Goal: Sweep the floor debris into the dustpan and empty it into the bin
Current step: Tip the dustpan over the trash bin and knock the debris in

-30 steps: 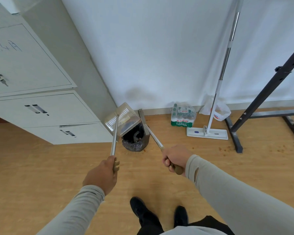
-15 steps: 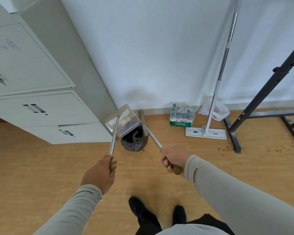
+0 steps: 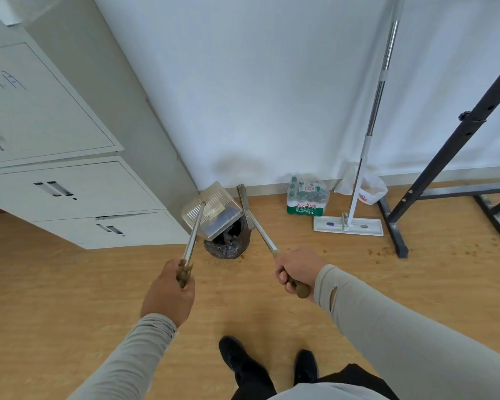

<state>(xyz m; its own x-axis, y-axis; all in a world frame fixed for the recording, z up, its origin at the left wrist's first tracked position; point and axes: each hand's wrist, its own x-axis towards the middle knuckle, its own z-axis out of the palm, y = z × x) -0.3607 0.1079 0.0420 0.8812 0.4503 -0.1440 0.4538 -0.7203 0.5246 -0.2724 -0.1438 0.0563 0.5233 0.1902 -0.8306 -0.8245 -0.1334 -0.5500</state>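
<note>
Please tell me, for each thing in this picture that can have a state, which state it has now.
dustpan: tipped over the bin, held by its long handle
bin: upright, lined with a dark bag, open on top
broom: head raised beside the dustpan
left hand: grips the dustpan handle
right hand: grips the broom handle
mop: leaning on the wall, head flat on the floor
cabinet drawers: closed

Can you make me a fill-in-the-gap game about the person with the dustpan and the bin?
1. The left hand tips the dustpan over the black ____.
2. The right hand grips the ____ handle.
3. The mop leans on the ____.
4. The bottle pack stands on the ____.

Missing words: bin; broom; wall; floor
</note>
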